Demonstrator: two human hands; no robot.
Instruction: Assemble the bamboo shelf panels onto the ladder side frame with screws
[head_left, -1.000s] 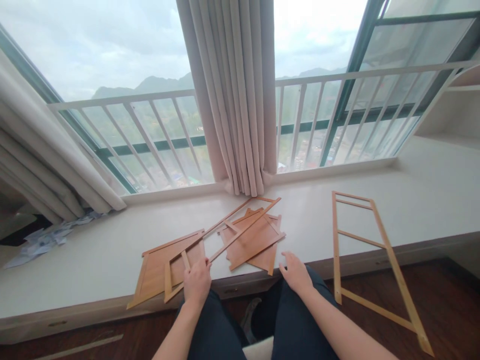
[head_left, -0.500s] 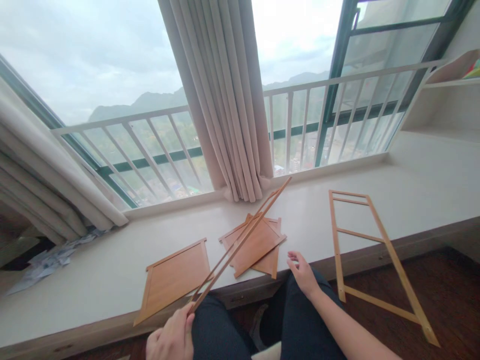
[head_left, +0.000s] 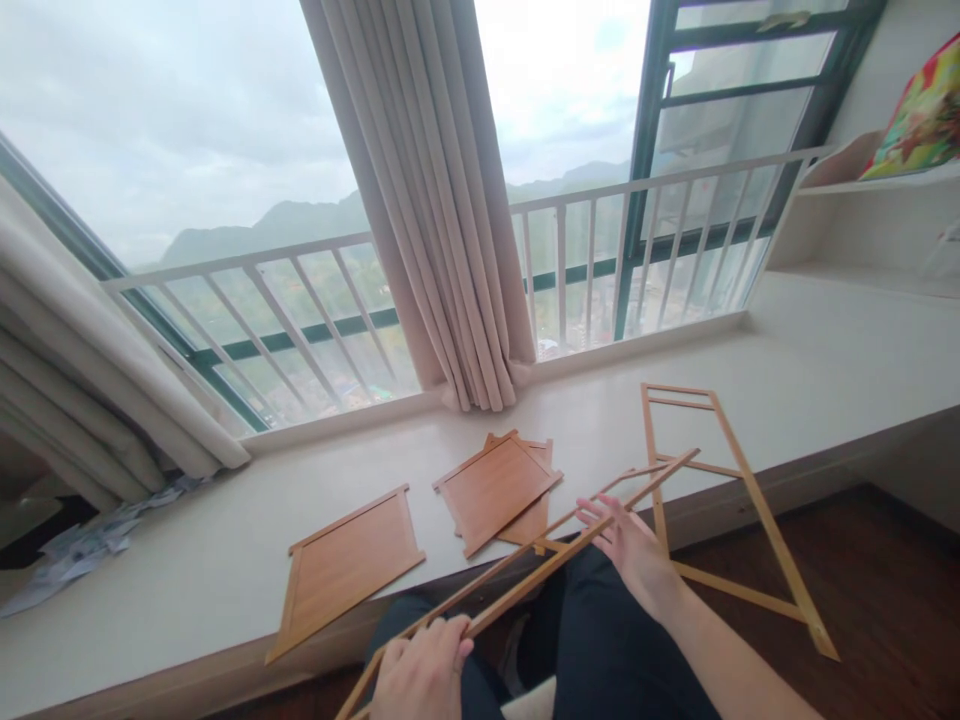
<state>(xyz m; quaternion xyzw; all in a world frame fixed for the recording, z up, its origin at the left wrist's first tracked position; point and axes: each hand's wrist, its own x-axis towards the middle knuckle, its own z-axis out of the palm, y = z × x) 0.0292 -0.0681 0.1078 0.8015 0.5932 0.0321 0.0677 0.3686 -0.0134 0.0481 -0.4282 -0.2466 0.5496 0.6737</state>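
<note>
the long wooden ladder-like frame [head_left: 525, 575] lies slantwise across the person's lap, its near end closed inside the fingers of the left hand [head_left: 421, 672] and its far end reaching past the fingertips of the right hand [head_left: 634, 545] to cross the leaning frame [head_left: 720, 500]. the left fingers wrap tight around one rail; the right fingers are spread loosely, resting on or just beside the far rails, and it is not clear that they grip. beyond the right fingertips the leaning frame rests its top on the sill ledge [head_left: 750, 375] and its foot on the dark floor [head_left: 885, 600], so the held frame's tip has little room on that side. beyond the left knuckles a single wood panel [head_left: 349, 565] lies flat near the ledge's front edge, one corner hanging over it; between the two hands and farther out sits a small stack of panels [head_left: 499, 485], just apart from the held frame. open ledge runs behind these up to the curtain [head_left: 442, 250] and the railing [head_left: 300, 300]. crumpled paper [head_left: 75, 545] lies far out to the left.

half a second ago the frame stood steeply, its tip near the curtain's foot, over the stack; now it has swung down and to the right, clear of the panels, and the right hand has met it. the panels and leaning frame have not moved.
</note>
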